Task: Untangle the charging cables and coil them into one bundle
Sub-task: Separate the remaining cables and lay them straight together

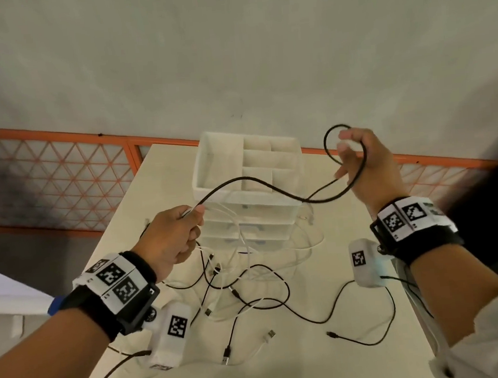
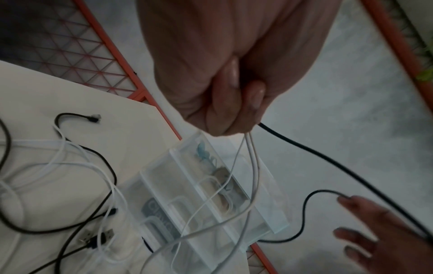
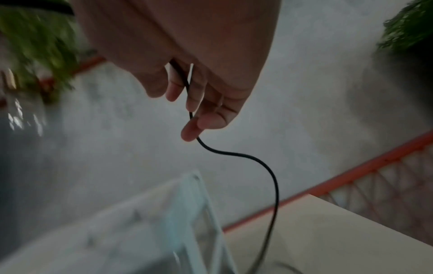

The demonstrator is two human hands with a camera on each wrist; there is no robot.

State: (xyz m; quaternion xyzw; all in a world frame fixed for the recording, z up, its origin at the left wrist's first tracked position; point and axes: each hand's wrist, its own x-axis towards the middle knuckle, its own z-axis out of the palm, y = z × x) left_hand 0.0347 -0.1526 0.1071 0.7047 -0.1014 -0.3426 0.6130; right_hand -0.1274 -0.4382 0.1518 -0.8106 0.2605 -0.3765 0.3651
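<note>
On the clear plastic drawer box (image 2: 206, 209), a grey label reading "Clavie", partly blurred, can be made out. A round black cable (image 1: 259, 185) is stretched above the box: one end is clamped in the fisted left hand (image 1: 171, 239) along with thin white cables (image 2: 251, 161), and a loop is pinched by the right hand (image 1: 368, 167). More smooth black and white cables (image 1: 250, 293) are left tangled on the matte cream table (image 1: 360, 368).
</note>
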